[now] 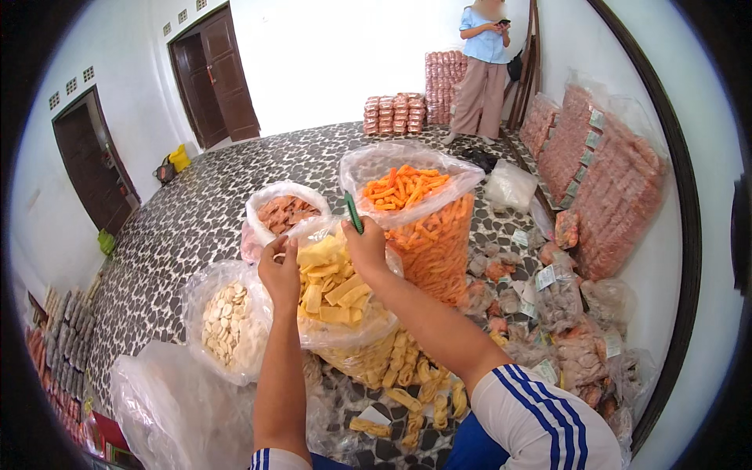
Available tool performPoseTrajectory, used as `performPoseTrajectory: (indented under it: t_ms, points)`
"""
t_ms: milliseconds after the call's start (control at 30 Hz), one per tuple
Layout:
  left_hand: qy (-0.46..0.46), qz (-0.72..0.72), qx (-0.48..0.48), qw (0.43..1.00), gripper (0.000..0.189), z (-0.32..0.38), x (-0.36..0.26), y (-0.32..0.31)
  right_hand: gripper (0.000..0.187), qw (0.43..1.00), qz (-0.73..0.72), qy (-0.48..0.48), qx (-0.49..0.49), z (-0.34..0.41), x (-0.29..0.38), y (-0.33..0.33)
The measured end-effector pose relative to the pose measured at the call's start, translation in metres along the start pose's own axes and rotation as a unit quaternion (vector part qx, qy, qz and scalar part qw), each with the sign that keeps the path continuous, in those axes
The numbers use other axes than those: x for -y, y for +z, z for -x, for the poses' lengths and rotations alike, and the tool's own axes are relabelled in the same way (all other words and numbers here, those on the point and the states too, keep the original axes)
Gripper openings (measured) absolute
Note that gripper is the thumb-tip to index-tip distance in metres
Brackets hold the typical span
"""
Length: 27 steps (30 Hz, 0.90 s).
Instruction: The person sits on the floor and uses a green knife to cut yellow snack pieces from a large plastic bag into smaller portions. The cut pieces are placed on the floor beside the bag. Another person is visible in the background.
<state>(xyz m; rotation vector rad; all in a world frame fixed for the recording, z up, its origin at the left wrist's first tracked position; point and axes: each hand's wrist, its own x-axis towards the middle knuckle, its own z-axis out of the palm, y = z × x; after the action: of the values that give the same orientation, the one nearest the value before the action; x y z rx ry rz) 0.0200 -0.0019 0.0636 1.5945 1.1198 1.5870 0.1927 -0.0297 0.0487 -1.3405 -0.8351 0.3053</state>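
My right hand (367,244) is closed on a green-handled tool (353,211), perhaps a cutter, which points up past the thumb. My left hand (280,267) is at the left rim of a clear plastic bag of yellow crackers (329,282), its thumb and finger bent close together; whether they pinch the plastic I cannot tell. Behind on the right stands a tall clear bag of orange cracker sticks (432,241). A bag of reddish-brown chips (286,212) is behind on the left. Pale round crackers (226,317) fill an open bag at the left.
Small packed bags (564,299) are heaped at the right, beside large packs (617,188) against the wall. Yellow cracker bundles (417,399) lie on the patterned floor. An empty plastic bag (176,405) is at lower left. A person (484,64) stands at the back, holding a phone.
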Motion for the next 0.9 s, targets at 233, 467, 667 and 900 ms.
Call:
performPoseTrajectory:
  t_ms: [233, 467, 667, 900]
  points:
    - [-0.042, 0.108, -0.011, 0.993, 0.029, -0.014, 0.000, -0.003, 0.021, 0.970, -0.161, 0.158, 0.091, -0.007, 0.022, -0.006]
    - [-0.072, 0.196, 0.014, 0.978, 0.025, -0.018, -0.005, -0.014, 0.025, 0.961, -0.200, 0.147, 0.124, -0.011, 0.032, -0.016]
    - [-0.077, 0.155, 0.053, 0.984, 0.030, -0.023, -0.011, -0.037, 0.028, 0.964, -0.093, 0.114, 0.220, -0.007, 0.035, -0.027]
    - [-0.072, 0.044, 0.159, 0.984, 0.030, -0.021, -0.027, -0.079, 0.031, 0.965, -0.030, 0.073, 0.249, 0.021, 0.054, -0.019]
